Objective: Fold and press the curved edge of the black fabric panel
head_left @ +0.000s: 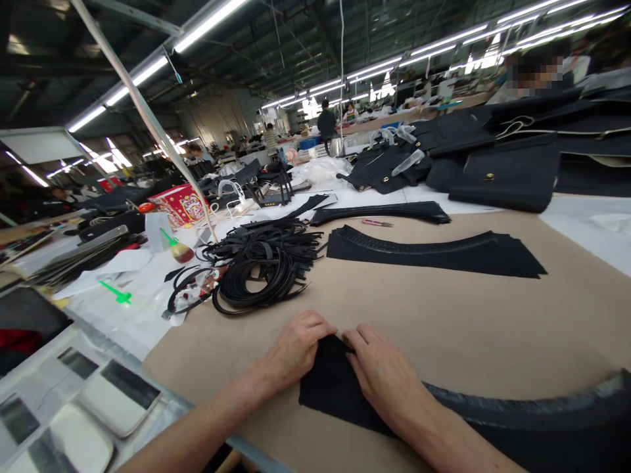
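A long curved black fabric panel (335, 384) lies on the brown paper in front of me, with a shiny strip along its upper edge at the right. My left hand (303, 341) pinches the panel's top left corner. Close beside it, my right hand (377, 361) grips the same upper edge, fingers pressed together and forearm across the panel. The fingertips hide the exact fold between them. Farther back lies a stack of similar curved black panels (424, 257), and left of it a heap of coiled black straps (261, 279).
Small pink-handled snippers (377, 223) lie behind the stack. At left are a glue bottle with a green nozzle (180, 249), a red box (180, 205) and a slanting white pole (148, 125). Black bags (503, 174) pile up at back right. Pale panels (118, 397) sit lower left.
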`<state>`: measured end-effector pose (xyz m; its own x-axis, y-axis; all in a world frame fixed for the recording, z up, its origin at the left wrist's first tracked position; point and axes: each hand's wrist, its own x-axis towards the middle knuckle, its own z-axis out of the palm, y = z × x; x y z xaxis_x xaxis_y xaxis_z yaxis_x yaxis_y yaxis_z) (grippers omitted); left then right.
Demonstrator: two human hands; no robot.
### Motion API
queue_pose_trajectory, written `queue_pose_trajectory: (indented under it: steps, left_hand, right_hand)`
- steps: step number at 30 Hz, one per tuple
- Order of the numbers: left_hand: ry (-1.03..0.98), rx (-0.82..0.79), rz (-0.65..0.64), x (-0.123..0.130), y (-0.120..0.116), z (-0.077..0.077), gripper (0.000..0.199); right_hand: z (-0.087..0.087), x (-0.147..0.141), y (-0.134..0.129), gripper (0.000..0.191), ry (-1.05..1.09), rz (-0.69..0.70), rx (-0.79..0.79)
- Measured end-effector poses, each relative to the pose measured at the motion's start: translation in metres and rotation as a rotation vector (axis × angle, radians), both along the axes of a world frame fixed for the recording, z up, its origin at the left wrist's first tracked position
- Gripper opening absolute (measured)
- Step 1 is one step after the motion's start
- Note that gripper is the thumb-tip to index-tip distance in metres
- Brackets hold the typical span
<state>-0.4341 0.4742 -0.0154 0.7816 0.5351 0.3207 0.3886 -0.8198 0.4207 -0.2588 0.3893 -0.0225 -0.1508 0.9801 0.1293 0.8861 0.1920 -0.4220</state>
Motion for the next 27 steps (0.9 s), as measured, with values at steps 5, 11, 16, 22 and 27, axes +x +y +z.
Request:
queue_pose_trajectory:
  steps: [5,11,16,22,27]
  left_hand:
    - [-0.101,0.033,0.14,-0.005,-0.012,0.002,0.033]
    - [-0.143,-0.14,0.353,-0.009,-0.027,-0.005,0.028]
    - [-0.129,-0.261,0.558,-0.009,-0.017,-0.005,0.032]
    - [-0.1,-0.364,0.54,-0.006,-0.013,-0.004,0.045]
    - [-0.124,-0.474,0.526,-0.012,-0.013,-0.008,0.047]
  right_hand:
    - [0.009,0.002,-0.002,0.019,0.014,0.003,-0.04]
    - [0.012,0.002,0.002,0.021,0.045,0.025,-0.042]
    - [0.014,-0.007,0.013,0.023,0.052,0.048,-0.042]
    - [0.018,-0.016,0.027,0.02,0.131,-0.052,-0.171]
    - [0.023,-0.02,0.036,0.016,0.152,-0.077,-0.227]
